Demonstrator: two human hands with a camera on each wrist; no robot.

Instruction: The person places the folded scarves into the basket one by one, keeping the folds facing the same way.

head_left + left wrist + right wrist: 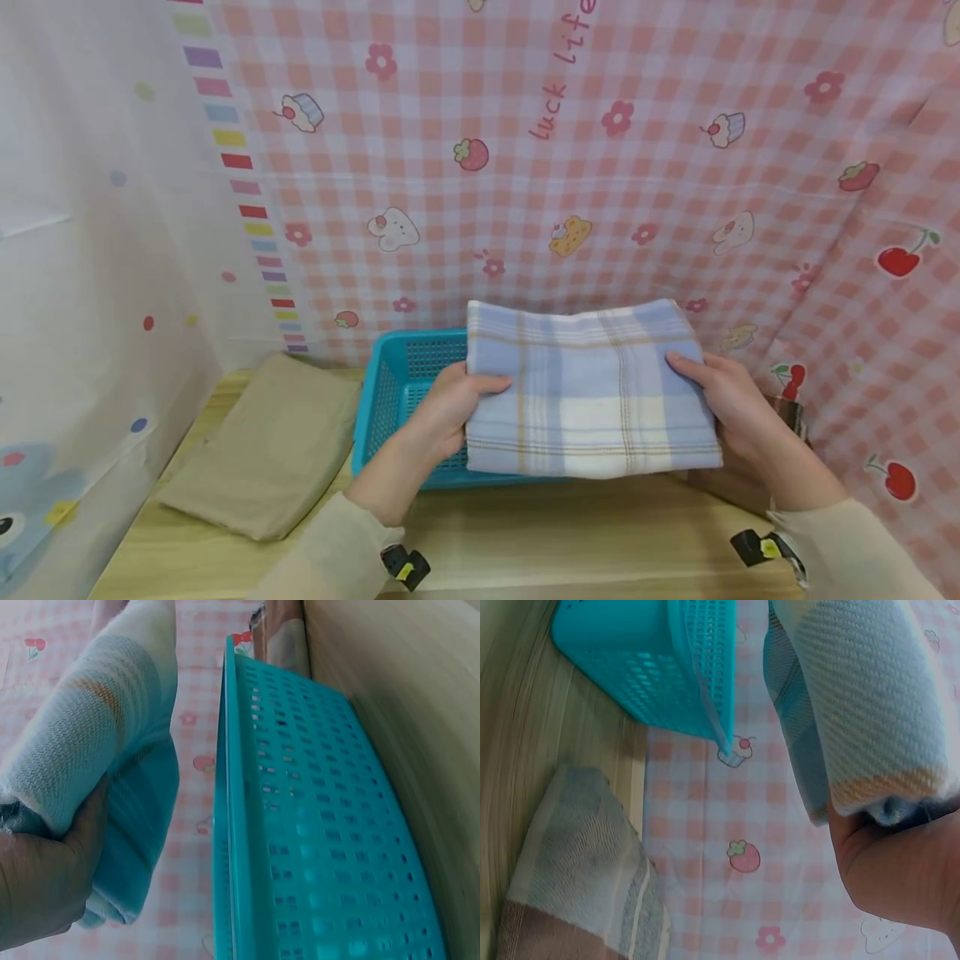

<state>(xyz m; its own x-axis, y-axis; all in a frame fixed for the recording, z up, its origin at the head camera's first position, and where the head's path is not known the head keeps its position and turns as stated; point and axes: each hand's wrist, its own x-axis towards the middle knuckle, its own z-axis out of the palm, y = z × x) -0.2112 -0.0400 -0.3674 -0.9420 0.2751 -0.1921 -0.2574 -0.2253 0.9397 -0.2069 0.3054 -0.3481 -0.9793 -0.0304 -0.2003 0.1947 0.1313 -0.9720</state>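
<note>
Hands on both short ends: your left hand [450,408] pinches the left edge of the folded blue plaid towel [588,387], thumb on top and fingers curled beneath, and your right hand [731,408] grips the right edge the same way; the towel's long axis runs left to right between them, level, so neither hand is nearer than the other; it hangs in the air, clear of the counter [562,533], directly over the front and right part of the teal basket [397,392]; the left wrist view shows the towel's rolled edge [97,750] apart from the basket's rim [225,787], not touching it.

Basket contents: what you can see of the inside, at its left end, holds nothing; the rest is hidden behind the towel, so you cannot tell; a folded beige cloth [270,450] lies flat on the counter just left of the basket; a folded grey-and-brown striped cloth [585,885] lies on the counter to the right, below your right hand.
</note>
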